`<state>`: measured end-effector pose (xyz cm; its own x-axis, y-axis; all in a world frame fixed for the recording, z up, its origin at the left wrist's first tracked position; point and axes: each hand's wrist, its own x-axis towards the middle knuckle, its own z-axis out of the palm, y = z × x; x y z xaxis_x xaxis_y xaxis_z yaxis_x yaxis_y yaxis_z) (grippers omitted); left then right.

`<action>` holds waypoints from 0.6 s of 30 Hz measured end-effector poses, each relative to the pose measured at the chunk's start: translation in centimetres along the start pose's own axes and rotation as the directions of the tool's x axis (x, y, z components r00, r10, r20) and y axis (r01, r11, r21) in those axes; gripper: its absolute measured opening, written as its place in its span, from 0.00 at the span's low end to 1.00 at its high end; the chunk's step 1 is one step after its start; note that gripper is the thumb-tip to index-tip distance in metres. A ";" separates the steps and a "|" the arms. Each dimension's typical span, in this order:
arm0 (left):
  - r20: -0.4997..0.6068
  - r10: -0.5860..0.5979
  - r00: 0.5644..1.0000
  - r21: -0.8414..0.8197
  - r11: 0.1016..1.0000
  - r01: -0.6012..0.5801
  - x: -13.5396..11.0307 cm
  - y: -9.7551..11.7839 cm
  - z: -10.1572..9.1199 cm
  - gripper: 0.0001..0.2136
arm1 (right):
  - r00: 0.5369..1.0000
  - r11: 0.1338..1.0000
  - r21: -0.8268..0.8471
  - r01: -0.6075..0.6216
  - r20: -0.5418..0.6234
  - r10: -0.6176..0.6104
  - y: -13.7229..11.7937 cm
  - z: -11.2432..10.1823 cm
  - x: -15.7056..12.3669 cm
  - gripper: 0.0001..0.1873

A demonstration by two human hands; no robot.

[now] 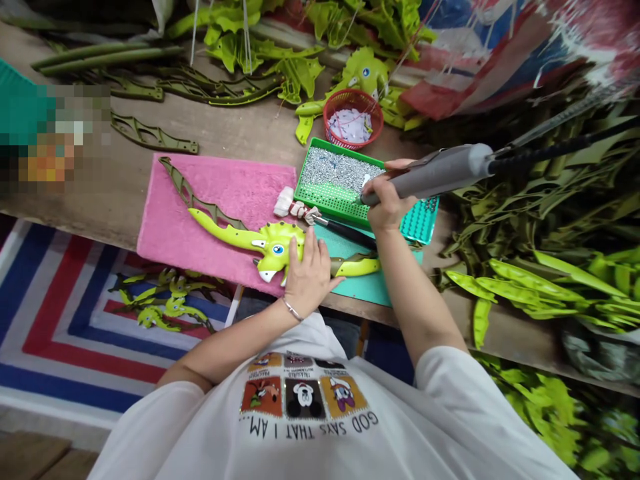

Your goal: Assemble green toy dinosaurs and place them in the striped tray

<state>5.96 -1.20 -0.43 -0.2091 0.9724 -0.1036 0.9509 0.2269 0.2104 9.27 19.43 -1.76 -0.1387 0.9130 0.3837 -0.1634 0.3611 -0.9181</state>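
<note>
Left hand (310, 267) flat on a lime dinosaur toy (273, 247), right hand (385, 203) gripping a grey corded tool (440, 172)

The left hand lies open, palm down and fingers together, pressing on the toy's head and neck; the toy rests across a pink towel (200, 200) near the front edge of the desk (225, 140), its tail end reaching onto a teal mat (360, 280). The right hand is closed around the tool's barrel, and the tool's tip sits just beside a green tray (340, 170) of small silver studs; whether they touch is hard to tell. A red basket (353, 119) stands behind the tray.
</note>
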 end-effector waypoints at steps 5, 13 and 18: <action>0.015 0.003 1.000 0.020 1.000 -0.004 0.0 0.0 -0.2 0.38 | 0.998 0.999 -0.042 -0.020 0.062 0.022 0.2 -0.1 0.0 0.18; -0.073 0.147 0.986 0.047 0.988 -0.144 0.0 -0.2 0.8 0.34 | 0.996 0.988 -0.134 0.078 0.063 -0.071 -1.7 -0.5 0.1 0.19; -0.067 0.248 0.966 -0.017 0.968 -0.250 0.5 0.2 2.0 0.29 | 0.983 0.961 -0.208 0.182 0.023 -0.182 -6.9 -4.4 -2.6 0.17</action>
<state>6.51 -0.76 -2.40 0.0188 0.9997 0.0175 0.9690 -0.0225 0.2462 15.06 15.38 3.13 -0.1296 0.8275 0.5463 0.0211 0.5531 -0.8328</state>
